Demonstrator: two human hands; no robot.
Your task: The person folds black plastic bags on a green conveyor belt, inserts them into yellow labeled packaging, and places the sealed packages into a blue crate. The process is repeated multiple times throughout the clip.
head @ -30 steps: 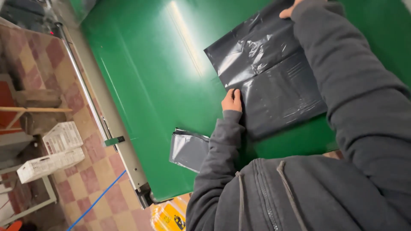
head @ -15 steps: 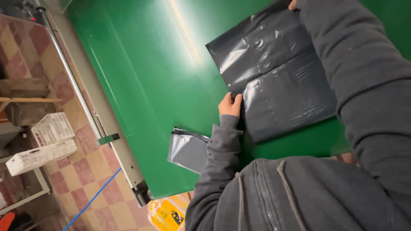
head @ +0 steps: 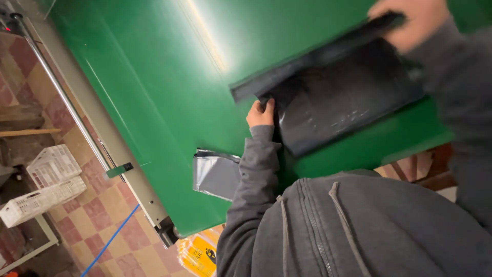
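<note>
Green desk point(head: 154, 77), L hand point(head: 260, 114) fingers clamped on black bag point(head: 338, 102) corner, R hand point(head: 410, 23) fingers clamped on its far edge, grey bag point(head: 215, 174) nr elbow

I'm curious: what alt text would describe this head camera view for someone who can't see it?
A person's right hand lifts one edge of a dark plastic bag off a green table, while the left hand touches the bag's near corner. A smaller grey bag lies at the table's edge, and white crates sit on the tiled floor.
</note>
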